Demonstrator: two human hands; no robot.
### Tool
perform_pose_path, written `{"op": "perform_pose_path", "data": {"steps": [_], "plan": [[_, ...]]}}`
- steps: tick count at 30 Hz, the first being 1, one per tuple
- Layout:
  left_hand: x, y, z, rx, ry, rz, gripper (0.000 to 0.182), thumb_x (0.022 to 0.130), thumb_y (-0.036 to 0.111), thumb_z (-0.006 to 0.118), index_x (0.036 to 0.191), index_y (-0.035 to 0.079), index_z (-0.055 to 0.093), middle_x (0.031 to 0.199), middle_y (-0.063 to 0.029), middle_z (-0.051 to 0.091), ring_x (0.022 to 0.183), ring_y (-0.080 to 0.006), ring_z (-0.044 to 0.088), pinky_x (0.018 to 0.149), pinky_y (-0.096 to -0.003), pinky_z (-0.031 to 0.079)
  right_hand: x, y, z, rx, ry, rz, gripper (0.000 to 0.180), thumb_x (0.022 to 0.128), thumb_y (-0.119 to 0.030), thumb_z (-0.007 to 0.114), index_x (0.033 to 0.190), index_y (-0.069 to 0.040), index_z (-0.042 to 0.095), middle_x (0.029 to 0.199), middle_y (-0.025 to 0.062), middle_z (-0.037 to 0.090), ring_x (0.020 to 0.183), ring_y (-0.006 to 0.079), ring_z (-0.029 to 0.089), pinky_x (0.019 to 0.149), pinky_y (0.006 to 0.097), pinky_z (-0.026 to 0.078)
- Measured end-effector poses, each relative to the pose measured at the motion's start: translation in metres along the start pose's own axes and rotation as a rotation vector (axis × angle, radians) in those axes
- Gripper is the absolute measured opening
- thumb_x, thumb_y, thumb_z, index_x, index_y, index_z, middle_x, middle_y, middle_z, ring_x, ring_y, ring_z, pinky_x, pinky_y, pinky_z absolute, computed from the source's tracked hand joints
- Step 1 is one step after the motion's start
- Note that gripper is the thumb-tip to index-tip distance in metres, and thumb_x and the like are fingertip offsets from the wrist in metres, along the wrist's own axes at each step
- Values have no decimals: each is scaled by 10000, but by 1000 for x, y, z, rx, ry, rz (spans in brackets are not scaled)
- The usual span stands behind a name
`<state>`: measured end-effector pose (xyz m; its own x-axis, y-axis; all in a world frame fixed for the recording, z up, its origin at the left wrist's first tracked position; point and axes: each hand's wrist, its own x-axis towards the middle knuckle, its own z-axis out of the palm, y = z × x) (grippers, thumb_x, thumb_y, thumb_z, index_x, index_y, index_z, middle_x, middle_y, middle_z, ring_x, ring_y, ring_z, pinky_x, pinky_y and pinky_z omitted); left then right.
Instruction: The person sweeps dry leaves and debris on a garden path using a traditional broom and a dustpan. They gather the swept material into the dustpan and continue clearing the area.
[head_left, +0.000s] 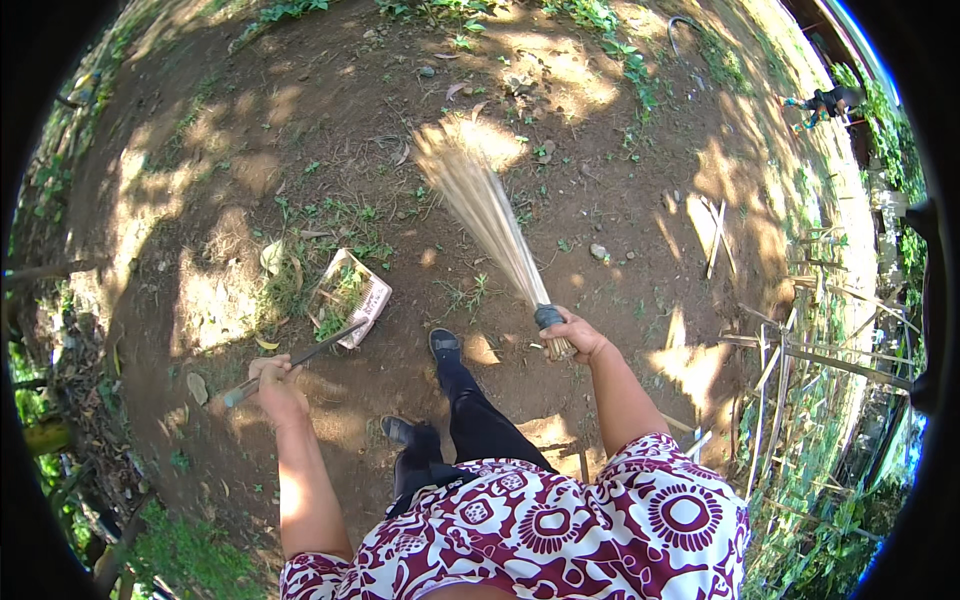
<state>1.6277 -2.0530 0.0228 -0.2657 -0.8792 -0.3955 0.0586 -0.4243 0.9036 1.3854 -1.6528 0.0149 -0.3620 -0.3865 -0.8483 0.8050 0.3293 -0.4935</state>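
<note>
My left hand (279, 386) is closed around the dark stick handle of a pale dustpan (377, 298), which has a ridged inner face and writing on it. Green weeds and dry grass (339, 296) lie in or against the pan; which parts are inside is hard to tell. In my right hand (581, 336) is a stick broom (499, 225), gripped at its bound end just below a dark wrapping. Its bristles fan out away from me over the bare soil, and their tips are blurred.
Low weeds (474, 294) and several stones (598, 251) dot the dirt ground. To the right stands a fence of thin sticks (780, 345), with crossed bamboo strips (716, 238) nearer. A person (825, 103) is far off at upper right. My shoes (445, 343) are close to the dustpan.
</note>
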Motion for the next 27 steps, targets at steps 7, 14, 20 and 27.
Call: {"op": "perform_pose_path", "data": {"steps": [7, 14, 20, 27], "plan": [[11, -55, 38, 128, -5, -34, 79, 650, -30, 429, 644, 44, 459, 707, -89, 542, 610, -119, 472, 557, -225, 418, 98, -19, -28, 467, 161, 209, 214, 730, -111, 581, 875, -67, 430, 668, 93, 519, 576, 232, 558, 554, 399, 516], [1, -78, 40, 176, -43, 31, 49, 623, -14, 446, 606, 25, 469, 682, -103, 544, 583, -126, 465, 573, -235, 402, 76, -1, 71, -69, -95, 316, 355, 711, -65, 609, 1007, -79, 414, 732, 105, 539, 615, 204, 570, 528, 392, 517], [11, -71, 30, 221, -71, 24, 62, 631, 5, 456, 580, 32, 480, 691, -102, 567, 589, -131, 473, 553, -233, 383, 12, -67, -24, -84, -168, 191, 580, 679, -49, 637, 1185, -138, 367, 763, 78, 554, 589, 192, 585, 481, 372, 512], [17, -69, 27, 347, -123, 115, 66, 611, 26, 456, 551, 20, 484, 661, -108, 561, 621, -152, 491, 582, -254, 380, 124, -130, -25, 94, 85, 166, 290, 722, -76, 591, 977, -55, 455, 703, 95, 551, 615, 222, 590, 541, 399, 531]]}}
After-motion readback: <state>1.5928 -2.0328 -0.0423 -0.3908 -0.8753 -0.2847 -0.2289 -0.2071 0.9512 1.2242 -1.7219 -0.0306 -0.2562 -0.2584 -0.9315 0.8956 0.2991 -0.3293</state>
